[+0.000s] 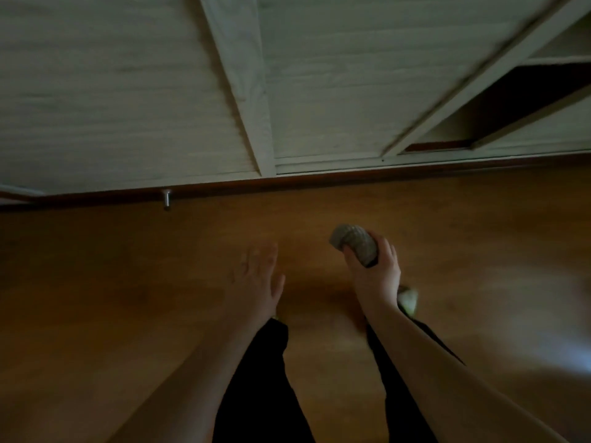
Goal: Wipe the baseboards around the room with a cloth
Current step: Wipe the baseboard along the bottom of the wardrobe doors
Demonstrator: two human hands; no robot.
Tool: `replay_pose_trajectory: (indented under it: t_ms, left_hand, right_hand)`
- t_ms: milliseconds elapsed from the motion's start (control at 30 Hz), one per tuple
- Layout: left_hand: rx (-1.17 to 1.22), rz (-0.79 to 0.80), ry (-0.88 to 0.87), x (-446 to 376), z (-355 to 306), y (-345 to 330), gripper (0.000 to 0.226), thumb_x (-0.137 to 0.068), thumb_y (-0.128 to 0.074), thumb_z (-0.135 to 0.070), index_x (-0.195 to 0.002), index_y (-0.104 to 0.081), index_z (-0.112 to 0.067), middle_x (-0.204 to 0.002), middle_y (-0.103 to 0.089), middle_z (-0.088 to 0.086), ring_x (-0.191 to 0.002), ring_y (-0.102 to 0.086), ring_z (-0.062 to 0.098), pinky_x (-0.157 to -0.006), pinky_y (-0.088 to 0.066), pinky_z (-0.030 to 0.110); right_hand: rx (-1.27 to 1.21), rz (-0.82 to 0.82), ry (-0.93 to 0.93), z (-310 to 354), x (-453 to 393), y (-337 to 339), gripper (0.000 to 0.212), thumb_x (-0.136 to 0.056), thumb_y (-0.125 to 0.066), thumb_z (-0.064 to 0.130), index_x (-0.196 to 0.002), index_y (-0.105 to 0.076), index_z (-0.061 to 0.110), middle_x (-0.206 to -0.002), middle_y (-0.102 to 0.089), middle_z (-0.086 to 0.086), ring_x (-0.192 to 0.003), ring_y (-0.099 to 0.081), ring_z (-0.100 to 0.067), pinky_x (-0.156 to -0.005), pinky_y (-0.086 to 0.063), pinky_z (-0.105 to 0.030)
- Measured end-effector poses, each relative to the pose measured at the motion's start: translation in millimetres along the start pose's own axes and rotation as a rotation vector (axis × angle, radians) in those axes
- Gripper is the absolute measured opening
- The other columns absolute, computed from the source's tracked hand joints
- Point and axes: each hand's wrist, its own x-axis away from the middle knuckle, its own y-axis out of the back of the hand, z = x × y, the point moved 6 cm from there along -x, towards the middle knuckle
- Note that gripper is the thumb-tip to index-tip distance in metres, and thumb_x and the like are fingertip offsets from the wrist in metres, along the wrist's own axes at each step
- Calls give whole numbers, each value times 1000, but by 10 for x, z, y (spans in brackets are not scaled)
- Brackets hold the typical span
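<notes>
Right hand (pixel 375 270) grips the rolled cloth (pixel 353 243), fingers curled round it; left hand (pixel 259 276) spread above wooden floor (pixel 128 282). Baseboard (pixel 319 179) ahead, metal doorstop (pixel 166 199) jutting beside it.

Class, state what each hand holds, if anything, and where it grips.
The right hand grips the bunched grey cloth by its near end. The left hand is open and holds nothing.

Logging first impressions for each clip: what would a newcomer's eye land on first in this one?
Probably the right hand near the centre, gripping a bunched grey cloth above the wooden floor, with the left hand open beside it. Next, the pale wood-grain cabinet doors filling the upper half, and the dark baseboard running beneath them. A small metal doorstop sticks out at the left.
</notes>
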Motion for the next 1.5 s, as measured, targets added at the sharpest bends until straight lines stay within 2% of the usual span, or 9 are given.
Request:
replay_pose_trajectory:
  t_ms: [200, 400, 533, 667, 833, 967, 1233, 1367, 1500]
  left_hand:
    - [47, 8, 73, -273, -534, -543, 66, -99, -14, -59, -155, 13, -37, -167, -7, 2, -153, -9, 28, -120, -16, 50]
    - [27, 28, 122, -816, -1074, -954, 69, -98, -14, -60, -156, 12, -34, -167, -9, 5, -153, -9, 29, -119, -19, 53]
    - [27, 45, 101, -1490, -1259, -1335, 75, -90, -5, -66, -155, 14, -33, -167, -2, 6, -153, -5, 28, -118, -20, 53]
    - [-36, -19, 14, -2296, -1199, -1729, 79, -91, -14, -70, -154, 9, -30, -166, -3, 8, -153, -7, 31, -117, -19, 56]
    - [-77, -78, -125, -2990, -884, -2297, 103, -86, -44, -76, -155, 16, -27, -166, 13, 8, -152, 11, 31, -115, 8, 46]
    - [-151, -70, -119, -3401, -652, -2715, 118, -77, -49, -83, -158, 9, -18, -166, 9, 13, -152, 7, 34, -121, -1, 49]
    - [24, 21, -38, -3886, -465, -3457, 144, -64, -62, -85, -139, 44, -25, -162, 28, 4, -148, 26, 23, -117, 15, 45]
    - [-24, -39, -76, -4231, -434, -3502, 140, -65, -57, -88, -151, 30, -20, -160, 33, 2, -149, 25, 24, -119, 10, 48]
    - [-147, -61, -132, -4308, -379, -3585, 141, -65, -56, -88, -149, 32, -15, -157, 38, 7, -147, 29, 26, -119, 10, 52]
  right_hand:
    - [-35, 109, -68, -367, -741, 21, 44, -82, -74, 37, -121, -57, 23, -112, -58, 4, -97, -57, -13, -77, -45, -25]
    - [3, 192, 36, -784, -1454, 274, 48, -79, -76, 43, -119, -55, 28, -110, -58, 7, -94, -55, -8, -70, -39, -12]
    - [-19, 208, 36, -1267, -1819, 254, 50, -76, -81, 39, -118, -55, 33, -111, -60, 11, -99, -57, -7, -79, -45, -21]
    - [-15, 182, 58, -1801, -2227, -199, 51, -77, -80, 37, -120, -53, 33, -114, -58, 9, -101, -57, -8, -81, -47, -23]
    - [-39, 159, 104, -2273, -2671, -1040, 51, -82, -75, 40, -125, -50, 27, -118, -54, 5, -102, -55, -9, -79, -46, -19]
    - [-36, 184, 190, -2461, -2976, -1758, 53, -84, -74, 37, -130, -49, 24, -121, -49, 8, -104, -50, -3, -81, -38, -9]
    - [0, 215, 317, -2803, -3423, -2694, 53, -81, -78, 30, -124, -51, 13, -112, -44, 10, -104, -46, -4, -78, -31, -4]
    - [-22, 160, 323, -2935, -3587, -2960, 52, -81, -78, 31, -121, -51, 9, -110, -44, 8, -101, -45, -3, -75, -33, 2]
    - [-38, 144, 346, -2931, -3631, -3164, 53, -82, -78, 33, -120, -51, 9, -109, -44, 8, -100, -46, -3, -73, -33, 3]
